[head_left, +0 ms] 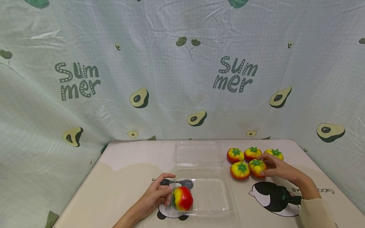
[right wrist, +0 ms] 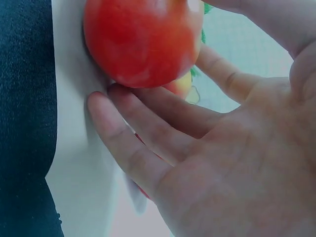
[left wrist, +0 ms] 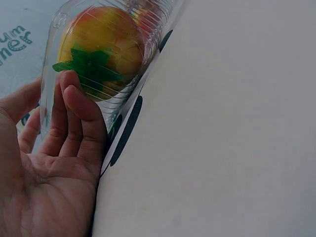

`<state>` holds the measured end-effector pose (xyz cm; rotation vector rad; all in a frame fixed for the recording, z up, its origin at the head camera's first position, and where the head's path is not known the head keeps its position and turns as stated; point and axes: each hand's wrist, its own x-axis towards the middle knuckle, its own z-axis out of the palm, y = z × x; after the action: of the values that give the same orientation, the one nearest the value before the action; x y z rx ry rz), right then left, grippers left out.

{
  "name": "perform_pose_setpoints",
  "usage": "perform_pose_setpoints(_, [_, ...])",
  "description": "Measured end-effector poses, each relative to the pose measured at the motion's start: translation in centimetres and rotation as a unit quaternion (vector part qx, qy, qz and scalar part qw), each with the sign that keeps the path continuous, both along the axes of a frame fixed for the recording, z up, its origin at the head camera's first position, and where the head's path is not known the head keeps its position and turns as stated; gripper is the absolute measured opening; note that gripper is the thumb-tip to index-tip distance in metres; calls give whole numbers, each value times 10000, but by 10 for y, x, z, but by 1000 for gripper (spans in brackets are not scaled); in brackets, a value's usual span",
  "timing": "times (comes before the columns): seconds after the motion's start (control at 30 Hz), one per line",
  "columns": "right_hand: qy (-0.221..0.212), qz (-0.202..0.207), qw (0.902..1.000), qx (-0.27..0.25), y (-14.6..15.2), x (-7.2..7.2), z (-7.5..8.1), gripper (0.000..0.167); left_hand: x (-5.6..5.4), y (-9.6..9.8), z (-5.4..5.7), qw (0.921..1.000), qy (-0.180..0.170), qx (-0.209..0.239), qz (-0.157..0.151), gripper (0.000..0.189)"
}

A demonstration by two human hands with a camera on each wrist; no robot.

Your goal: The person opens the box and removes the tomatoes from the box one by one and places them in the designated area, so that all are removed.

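In the head view, a clear plastic clamshell container [head_left: 209,198] lies opened out, its lid [head_left: 196,155] folded back toward the curtain. One red-and-yellow toy tomato [head_left: 183,198] rests on its side in the container's left part, its green leaves facing left. My left hand [head_left: 155,194] holds the container's left wall; the left wrist view shows bent fingers against the plastic. At the right, my right hand [head_left: 279,167] grips another toy tomato [head_left: 256,167], thumb and fingers around its right side. Its red side [right wrist: 143,39] shows in the right wrist view.
Several more toy tomatoes [head_left: 240,170] stand close around the gripped one, leaves up. A printed mat [head_left: 125,180] with cartoon figures covers the table. An avocado-patterned curtain [head_left: 159,76] hangs behind and along both sides.
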<state>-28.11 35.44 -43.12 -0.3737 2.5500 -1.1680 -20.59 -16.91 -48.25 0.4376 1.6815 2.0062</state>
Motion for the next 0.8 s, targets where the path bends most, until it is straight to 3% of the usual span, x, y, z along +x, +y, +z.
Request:
perform_pose_setpoints(0.4, [66, 53, 9999, 58, 3, 1, 2, 75, 0, 0, 0, 10000, -5, -24, 18, 57])
perform_pose_setpoints(0.8, [955, 235, 9947, 297, 2, 5, 20, 54, 1, 1, 1, 10000, 4, -47, 20, 57])
